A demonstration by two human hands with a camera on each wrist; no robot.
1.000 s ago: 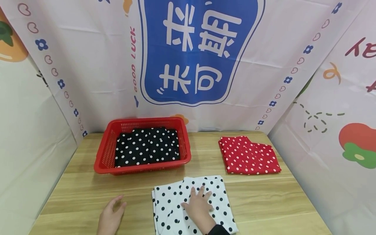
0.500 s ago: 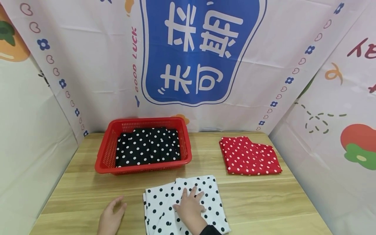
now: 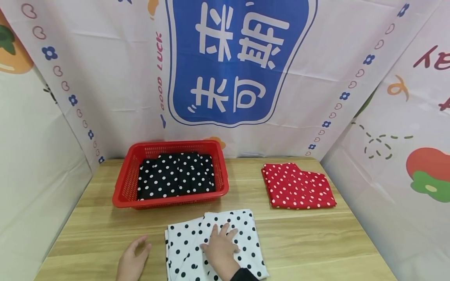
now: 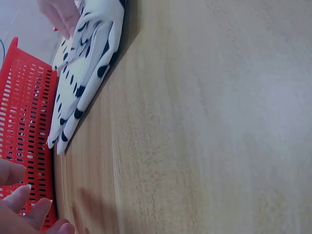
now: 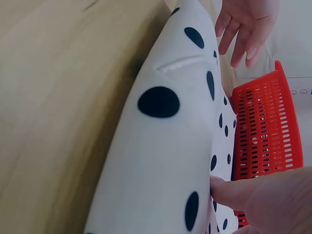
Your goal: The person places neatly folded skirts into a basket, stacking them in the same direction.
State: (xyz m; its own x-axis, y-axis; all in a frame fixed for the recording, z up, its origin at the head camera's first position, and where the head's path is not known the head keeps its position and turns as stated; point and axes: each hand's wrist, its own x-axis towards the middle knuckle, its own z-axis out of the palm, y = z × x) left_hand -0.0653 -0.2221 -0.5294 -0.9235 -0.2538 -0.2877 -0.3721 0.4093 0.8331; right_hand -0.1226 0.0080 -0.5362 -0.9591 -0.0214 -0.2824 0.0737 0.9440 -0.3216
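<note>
A folded white cloth with black dots [image 3: 186, 249] lies on the table at the front middle. My right hand [image 3: 221, 249] rests on top of it with the fingers spread. In the right wrist view the thumb of that right hand [image 5: 234, 192] touches the white cloth [image 5: 151, 141]. To the left of the cloth, my left hand [image 3: 133, 257] is held apart from it, thumb and fingers loosely bent with nothing between them. The left wrist view shows those left fingers [image 4: 36, 212] at the lower left corner, near the red basket in the picture.
Behind the white cloth stands a red plastic basket [image 3: 168, 202] holding folded black dotted cloth [image 3: 175, 175]. A folded red dotted cloth [image 3: 299, 187] lies at the back right of the wooden table [image 3: 316, 242]. Printed fabric walls [image 3: 123, 78] close off the back and sides.
My right hand has slid the white cloth leftward across the table, nearer to the left hand. The left hand, the basket and the red cloth stay in place.
</note>
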